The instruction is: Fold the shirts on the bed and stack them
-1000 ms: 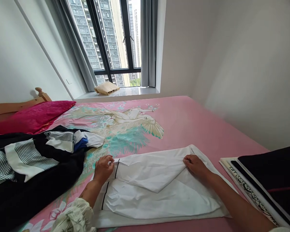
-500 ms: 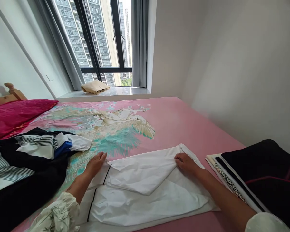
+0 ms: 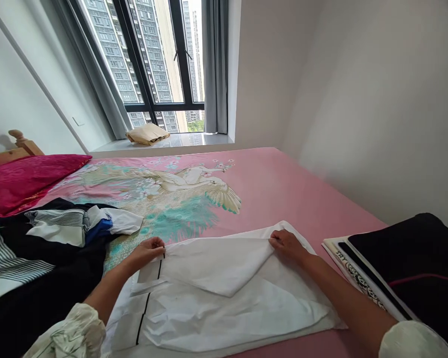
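A white garment, which looks like a shirt, lies partly folded on the bed in front of me. Its sleeve is laid across the body, and a thin black line runs along the cuff end. My left hand pinches the far corner of that cuff. At the other end of the sleeve's far edge, my right hand has its fingers closed on the white cloth. Between the two hands the edge is drawn nearly straight.
Black, striped and white clothes lie heaped at the left, near a crimson pillow. A folded stack, black on top, sits at the right. The pink bedsheet has a bird print. A beige folded cloth rests on the windowsill.
The left hand has turned and pulled the cuff corner slightly left and toward me, straightening the sleeve's far edge. The right hand has stayed nearly in place.
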Action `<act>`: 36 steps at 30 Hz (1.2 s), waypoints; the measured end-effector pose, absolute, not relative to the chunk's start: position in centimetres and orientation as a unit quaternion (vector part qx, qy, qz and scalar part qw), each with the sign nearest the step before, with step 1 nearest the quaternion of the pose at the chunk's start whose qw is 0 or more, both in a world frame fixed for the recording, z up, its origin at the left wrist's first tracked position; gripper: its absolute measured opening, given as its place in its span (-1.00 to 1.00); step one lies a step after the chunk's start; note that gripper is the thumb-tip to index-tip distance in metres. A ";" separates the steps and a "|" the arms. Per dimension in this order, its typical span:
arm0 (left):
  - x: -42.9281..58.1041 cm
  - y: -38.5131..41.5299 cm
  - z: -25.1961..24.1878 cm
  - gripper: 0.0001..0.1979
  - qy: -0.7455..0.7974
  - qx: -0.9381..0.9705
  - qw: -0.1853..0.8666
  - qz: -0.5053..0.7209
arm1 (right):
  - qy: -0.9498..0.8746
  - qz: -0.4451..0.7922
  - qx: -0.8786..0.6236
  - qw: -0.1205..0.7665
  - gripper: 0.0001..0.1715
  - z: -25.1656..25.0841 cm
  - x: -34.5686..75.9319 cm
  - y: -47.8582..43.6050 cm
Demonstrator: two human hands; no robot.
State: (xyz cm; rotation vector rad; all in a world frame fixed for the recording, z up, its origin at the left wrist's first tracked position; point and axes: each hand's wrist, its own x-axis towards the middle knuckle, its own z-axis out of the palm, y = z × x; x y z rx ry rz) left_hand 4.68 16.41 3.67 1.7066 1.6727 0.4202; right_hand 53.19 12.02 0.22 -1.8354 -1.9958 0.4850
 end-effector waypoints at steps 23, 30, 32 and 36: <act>2.8 13.4 1.6 -0.46 0.723 0.458 0.480 0.196 | -0.830 0.090 -0.507 0.216 -0.76 0.6 36.8 2.7; 3.1 12.0 2.4 -0.56 0.762 0.535 0.315 0.183 | -0.821 0.094 -0.525 0.204 -0.78 1.1 38.4 1.3; 4.0 11.4 2.8 -0.57 0.752 0.576 0.250 0.200 | -0.819 0.115 -0.522 0.207 -0.78 2.0 38.2 1.1; 7.8 10.7 3.0 -0.65 0.619 0.740 0.157 0.213 | -0.818 0.127 -0.499 0.256 -0.71 3.8 35.5 2.7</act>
